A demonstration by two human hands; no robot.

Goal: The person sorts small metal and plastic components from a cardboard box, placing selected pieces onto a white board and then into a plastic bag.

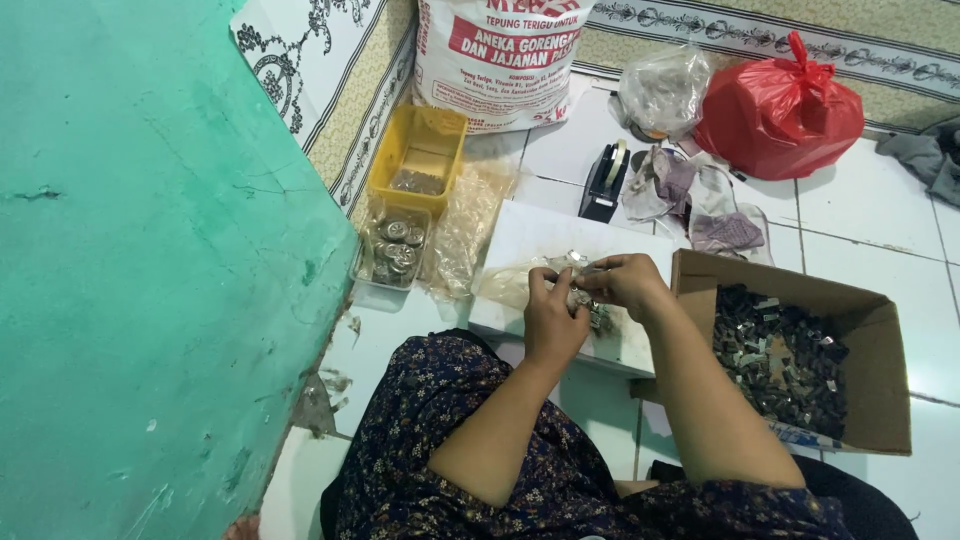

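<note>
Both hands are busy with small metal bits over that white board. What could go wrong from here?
The left hand and right hand pinch tiny metal pieces near the white board edge; some could slip onto her lap or the tiled floor. The open cardboard box sits right by her right elbow and might get knocked.

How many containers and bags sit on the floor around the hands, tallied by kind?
Cardboard box: 1
Yellow plastic tray: 1
Clear plastic tub: 1
Red plastic bag: 1
Clear plastic bag: 1
White printed sack: 1
Total: 6
</note>
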